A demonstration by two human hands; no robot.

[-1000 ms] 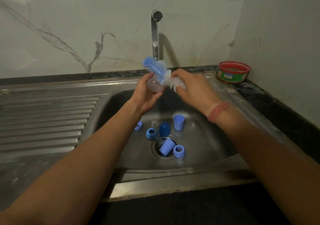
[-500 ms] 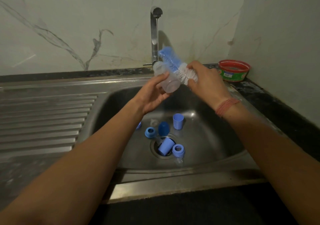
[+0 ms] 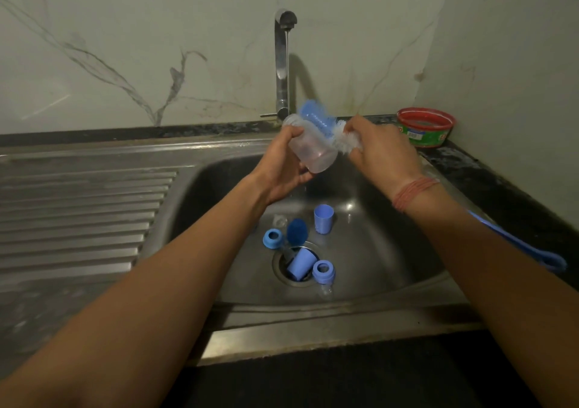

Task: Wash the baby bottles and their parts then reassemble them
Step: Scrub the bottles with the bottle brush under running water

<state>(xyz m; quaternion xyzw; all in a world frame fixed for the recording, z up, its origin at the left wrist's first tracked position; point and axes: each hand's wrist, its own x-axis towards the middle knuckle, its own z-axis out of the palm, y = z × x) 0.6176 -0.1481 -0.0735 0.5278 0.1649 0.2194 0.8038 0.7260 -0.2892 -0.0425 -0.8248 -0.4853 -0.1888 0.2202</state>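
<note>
Head view: the left hand curls round a clear plastic bottle under the faucet, above the steel sink. The right hand grips a bottle brush, blue ribbed tip and white bristles against the bottle's outside. Washing looks early: 2 blue cups, 2 threaded rings and a dark blue sponge tip lie in the basin, nothing reassembled.
</note>
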